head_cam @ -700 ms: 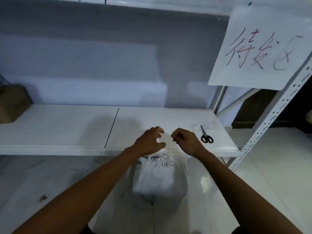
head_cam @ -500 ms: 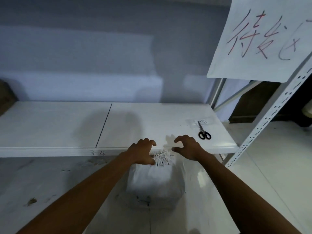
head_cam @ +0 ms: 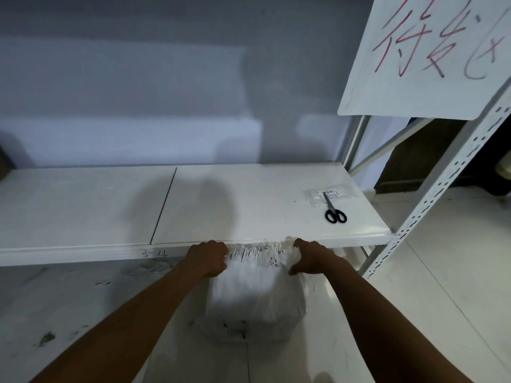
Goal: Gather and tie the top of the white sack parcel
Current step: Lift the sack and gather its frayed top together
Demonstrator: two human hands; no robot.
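Forearms are reaching in from the bottom edge toward the white sack parcel [head_cam: 255, 308], which is sitting on the pale floor [head_cam: 456, 272] just in front of the shelf [head_cam: 83, 211]. The left hand [head_cam: 206, 258] is curling its fingers tightly into the left side of the sack's frayed top [head_cam: 254, 254] and gripping the cloth there. The right hand [head_cam: 312, 257] is cupping the right side of that top, its fingers [head_cam: 301, 243] half bent and the thumb spread below them; whether they are actually holding the cloth I cannot tell. Farther back, black-handled scissors [head_cam: 335, 212] are lying on the shelf's right end, their blades resting on a small clear packet [head_cam: 318, 196]. Beyond, a white sheet [head_cam: 414, 87] with red handwriting is hanging by the rack post [head_cam: 431, 200], before a grey wall [head_cam: 138, 92].
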